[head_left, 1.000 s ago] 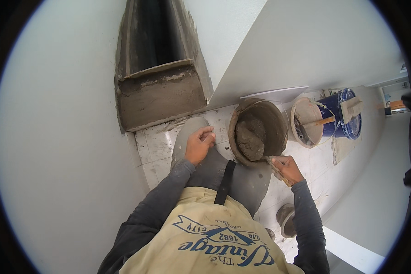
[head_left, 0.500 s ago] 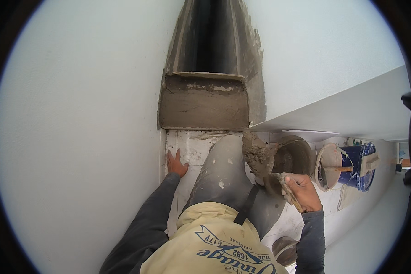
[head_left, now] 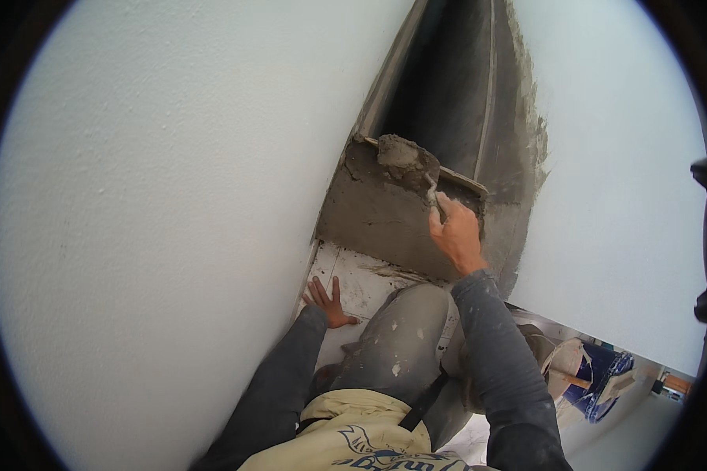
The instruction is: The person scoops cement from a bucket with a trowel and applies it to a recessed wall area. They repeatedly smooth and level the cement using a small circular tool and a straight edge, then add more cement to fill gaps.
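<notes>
My right hand (head_left: 457, 234) is closed round the handle of a trowel (head_left: 431, 188). A lump of wet grey mortar (head_left: 403, 160) lies on the trowel's blade and hides most of it. Blade and mortar are at the top edge of a mortar-coated ledge (head_left: 373, 212), just below a dark opening (head_left: 440, 86). Whether the mortar touches the ledge, I cannot tell. Spread flat on the white tiles beside the left wall, my left hand (head_left: 332, 304) holds nothing.
A white wall (head_left: 157, 196) rises close on the left, another (head_left: 613, 173) on the right. Past my right forearm stand a mortar-stained bucket (head_left: 564, 363) and a blue bucket (head_left: 601, 377) with a float (head_left: 619, 388) against it. My bent knee (head_left: 408, 314) is below the ledge.
My right hand has carried the mortar-loaded trowel from beside the buckets up and left to the ledge. The view has tilted. My left hand stays flat on the tiles.
</notes>
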{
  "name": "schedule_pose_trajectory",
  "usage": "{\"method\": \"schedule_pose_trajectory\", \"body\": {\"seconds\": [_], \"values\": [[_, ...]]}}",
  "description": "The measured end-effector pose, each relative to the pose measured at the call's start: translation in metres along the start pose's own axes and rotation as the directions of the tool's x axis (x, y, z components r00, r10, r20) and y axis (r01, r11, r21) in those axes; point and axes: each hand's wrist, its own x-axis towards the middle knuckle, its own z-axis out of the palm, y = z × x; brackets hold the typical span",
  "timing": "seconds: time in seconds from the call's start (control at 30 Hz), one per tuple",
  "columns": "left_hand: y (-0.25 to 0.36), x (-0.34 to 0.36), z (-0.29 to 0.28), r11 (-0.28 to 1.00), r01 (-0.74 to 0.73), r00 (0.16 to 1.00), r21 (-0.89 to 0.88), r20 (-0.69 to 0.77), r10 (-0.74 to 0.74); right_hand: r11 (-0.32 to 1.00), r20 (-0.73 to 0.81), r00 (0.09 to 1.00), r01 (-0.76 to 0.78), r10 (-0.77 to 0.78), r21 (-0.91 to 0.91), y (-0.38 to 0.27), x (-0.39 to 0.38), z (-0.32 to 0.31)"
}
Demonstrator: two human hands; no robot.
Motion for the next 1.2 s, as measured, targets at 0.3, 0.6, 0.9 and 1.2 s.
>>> {"method": "schedule_pose_trajectory", "body": {"seconds": [0.3, 0.6, 0.9, 1.2], "values": [[0.002, 0.005, 0.002, 0.999, 0.014, 0.999, -0.030, 0.042, -0.013, 0.983, -0.039, 0.993, 0.104, -0.111, -0.148, 0.011, 0.020, 0.040], [0.003, 0.006, 0.002, 0.999, 0.026, 0.998, -0.036, 0.053, -0.025, 0.973, 0.162, 0.986, -0.006, 0.044, -0.232, -0.027, 0.015, 0.059], [0.002, 0.009, 0.004, 0.999, 0.024, 0.999, -0.037, 0.036, -0.023, 0.642, 0.521, 0.747, -0.645, 0.413, 0.414, -0.028, 0.034, 0.031], [0.004, 0.003, -0.007, 0.998, 0.039, 0.998, 0.046, 0.057, -0.041, 0.880, 0.415, 0.877, -0.378, 0.241, 0.287, -0.041, -0.052, -0.012]]}}
